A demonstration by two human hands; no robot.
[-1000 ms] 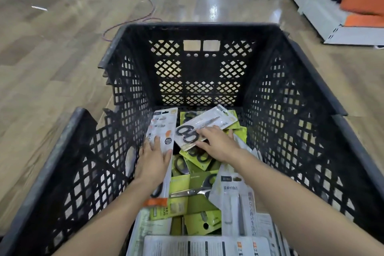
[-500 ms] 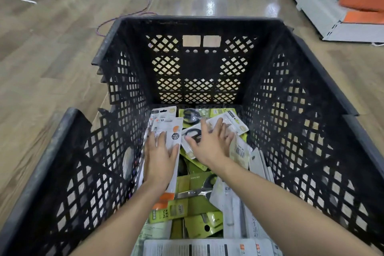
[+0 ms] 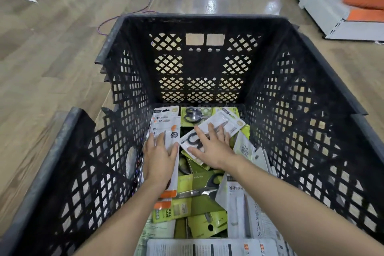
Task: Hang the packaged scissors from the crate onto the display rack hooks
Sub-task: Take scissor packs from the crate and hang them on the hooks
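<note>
Crate (image 3: 291,72) full of packaged scissors (image 3: 216,131)

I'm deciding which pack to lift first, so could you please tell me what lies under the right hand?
The right hand rests flat on a white pack of black-handled scissors. Green packs show beneath that. What lies deeper is covered.

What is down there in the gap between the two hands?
In the head view, between left hand and right hand: a dark gap, with green scissors packs just below it in the crate.
</note>
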